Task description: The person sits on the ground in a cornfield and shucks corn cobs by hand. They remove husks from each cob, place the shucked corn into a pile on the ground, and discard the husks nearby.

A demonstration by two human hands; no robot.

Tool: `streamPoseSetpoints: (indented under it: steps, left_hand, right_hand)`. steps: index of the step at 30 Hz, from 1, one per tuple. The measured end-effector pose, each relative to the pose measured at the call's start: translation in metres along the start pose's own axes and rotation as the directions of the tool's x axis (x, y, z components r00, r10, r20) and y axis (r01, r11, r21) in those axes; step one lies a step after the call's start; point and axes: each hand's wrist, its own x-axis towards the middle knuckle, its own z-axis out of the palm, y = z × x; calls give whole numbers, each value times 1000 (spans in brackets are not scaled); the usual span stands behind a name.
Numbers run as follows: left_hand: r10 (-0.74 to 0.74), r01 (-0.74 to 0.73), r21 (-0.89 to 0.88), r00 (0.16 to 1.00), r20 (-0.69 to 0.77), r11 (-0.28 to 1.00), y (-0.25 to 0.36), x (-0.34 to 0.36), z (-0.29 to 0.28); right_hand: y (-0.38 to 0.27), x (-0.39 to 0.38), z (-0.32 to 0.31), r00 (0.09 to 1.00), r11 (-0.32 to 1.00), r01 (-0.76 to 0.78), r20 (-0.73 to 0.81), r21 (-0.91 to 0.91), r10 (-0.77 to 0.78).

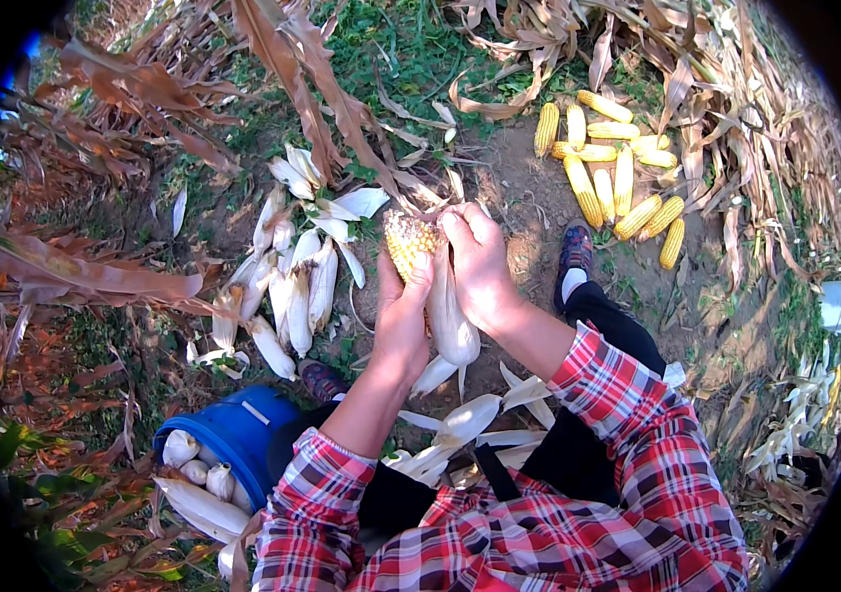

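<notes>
Corn ear (406, 247), raised over the ground between the two forearms, tip end away from the body. Yellow, knobbly kernels exposed in part, with brownish, ragged, fibrous matter at the top. Clasped from the near side in the left hand (404, 311), thumb laid along the kernels. Just beside it, the right hand (480, 261), closed in a pinch on the dry husk (452, 321) near the ear's upper end; hard to tell exactly which layers between the fingertips. Below that pinch, the same husk hanging in a smooth, pale, rounded fold.

To the left, on the ground, a loose heap of husk-covered ears (323, 286), papery, cream-coloured and tapered. Lower down, a blue bucket (238, 419) of smooth plastic, tipped over, with more pale-wrapped ears (218, 481) inside its mouth. Between the dark-trousered legs, a scatter of loose husks (470, 419), thin, curled and pointed.

Ahead and to the right, on bare brown soil (529, 168), a cluster of husked ears (624, 183), bright yellow, cylindrical and finely pebbled. All around, brittle tan stalks and leaves (95, 271), long, creased and twisted, with low green grass (381, 59) beyond the heap.
</notes>
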Motion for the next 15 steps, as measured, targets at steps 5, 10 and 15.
streamPoseSetpoints:
  steps: [5,10,15]
  left_hand:
    - [85,-81,-92,996,36,992,2,11,-10]
    - [127,-164,-165,969,-212,973,28,34,-52]
    - [177,-248,-269,949,-262,930,60,44,-93]
  right_hand:
    - [-10,7,-4,987,956,-151,-12,252,159]
    - [-24,3,-19,831,941,-310,442,-136,338]
    - [-7,-30,-30,565,421,376,564,-826,602]
